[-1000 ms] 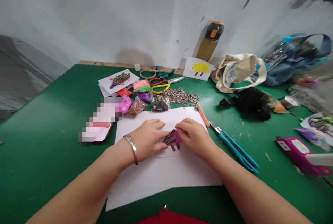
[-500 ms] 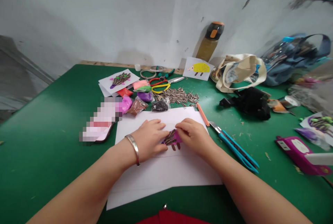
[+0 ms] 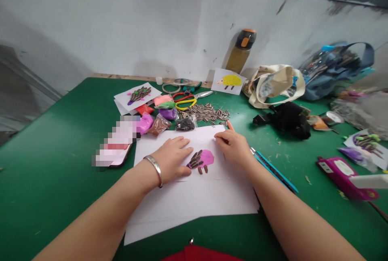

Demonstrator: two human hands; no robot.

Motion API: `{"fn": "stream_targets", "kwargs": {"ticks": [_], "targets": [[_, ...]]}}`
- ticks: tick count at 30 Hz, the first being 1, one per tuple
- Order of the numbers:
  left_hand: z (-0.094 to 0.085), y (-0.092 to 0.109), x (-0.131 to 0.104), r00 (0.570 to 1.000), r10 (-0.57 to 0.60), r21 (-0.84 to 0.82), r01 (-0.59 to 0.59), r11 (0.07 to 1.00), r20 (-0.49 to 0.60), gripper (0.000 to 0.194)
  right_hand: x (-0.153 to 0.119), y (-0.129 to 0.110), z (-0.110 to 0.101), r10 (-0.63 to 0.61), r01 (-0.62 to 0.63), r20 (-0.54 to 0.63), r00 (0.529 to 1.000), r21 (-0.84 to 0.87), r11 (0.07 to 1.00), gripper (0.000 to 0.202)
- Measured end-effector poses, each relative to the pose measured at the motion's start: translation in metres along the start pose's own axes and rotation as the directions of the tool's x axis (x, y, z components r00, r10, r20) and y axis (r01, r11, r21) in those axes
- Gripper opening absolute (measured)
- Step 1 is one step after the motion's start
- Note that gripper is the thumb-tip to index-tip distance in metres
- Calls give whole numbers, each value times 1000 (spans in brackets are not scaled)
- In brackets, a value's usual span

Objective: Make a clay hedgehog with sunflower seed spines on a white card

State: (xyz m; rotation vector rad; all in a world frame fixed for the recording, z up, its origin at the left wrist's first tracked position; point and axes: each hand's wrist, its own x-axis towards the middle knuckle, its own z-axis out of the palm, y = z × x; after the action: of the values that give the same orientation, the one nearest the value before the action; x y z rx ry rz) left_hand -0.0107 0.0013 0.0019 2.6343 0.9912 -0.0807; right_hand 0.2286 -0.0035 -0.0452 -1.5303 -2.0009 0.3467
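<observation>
White paper (image 3: pixel 182 200) lies on the green table. On it is a hedgehog shape of pink clay (image 3: pixel 207 157), with striped seeds pressed into its left part and brown clay legs below. My left hand (image 3: pixel 173 156) rests on the paper to the left of the shape, fingers apart, a silver bangle on the wrist. To the right of the shape, my right hand (image 3: pixel 233 148) is over the paper with thumb and fingertips pinched together; what they hold, if anything, is too small to make out. A heap of seeds (image 3: pixel 209 112) lies beyond the paper.
Clay packets (image 3: pixel 159 125), yellow-handled scissors (image 3: pixel 185 103) and a phone (image 3: pixel 117 144) lie beyond and left of the paper. A blue cutter (image 3: pixel 273 168) is partly behind my right arm. Bottle (image 3: pixel 239 53), cream bag (image 3: pixel 275 85) and magenta device (image 3: pixel 339 172) are farther off.
My right hand has moved right and slightly up, away from the pink clay, uncovering it, and now covers part of the cutter. My left hand has shifted slightly left.
</observation>
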Motion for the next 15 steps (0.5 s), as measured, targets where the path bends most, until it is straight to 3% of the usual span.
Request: {"fn": "stream_targets", "kwargs": {"ticks": [5,10,15], "targets": [[0,-6,1,999,13,-10,-13,1000,-30,37,9,-2,-8,46,-44,15,999,-117,992,26],[-2,-9,1,998,33,-16,-34,999,-60,31,40,1,-17,121,-41,134,984,-492,870,28],[-2,-12,1,998,11,-23,-12,1000,-68,30,59,10,-9,122,13,207,971,-551,834,22]]}}
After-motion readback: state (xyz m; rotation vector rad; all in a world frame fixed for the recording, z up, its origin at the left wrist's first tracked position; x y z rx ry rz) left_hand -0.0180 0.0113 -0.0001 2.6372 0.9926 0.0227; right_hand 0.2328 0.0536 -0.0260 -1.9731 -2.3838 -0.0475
